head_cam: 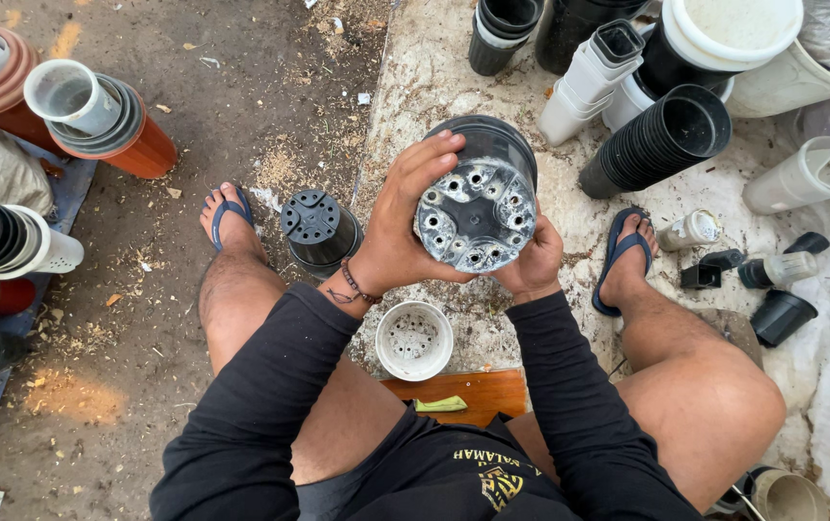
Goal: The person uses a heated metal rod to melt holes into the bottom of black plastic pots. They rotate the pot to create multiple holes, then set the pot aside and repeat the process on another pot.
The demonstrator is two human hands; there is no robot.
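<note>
I watched one black plastic pot [478, 198] held bottom-up above the ground between the knees, its round base dusty and ringed with drain holes. My left hand [405, 227] grasped its side, fingers [434, 154] curled over the rim; my right hand [531, 262] cupped it from below, fingers hidden. Below sat one white perforated pot [414, 340] and, left, one upturned black pot [318, 228]. A stack of black pots [661, 140] lay on its side.

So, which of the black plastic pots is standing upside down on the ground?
The single black pot beside the left foot: its holed base faces up, unlike the stacks lying sideways.
</note>
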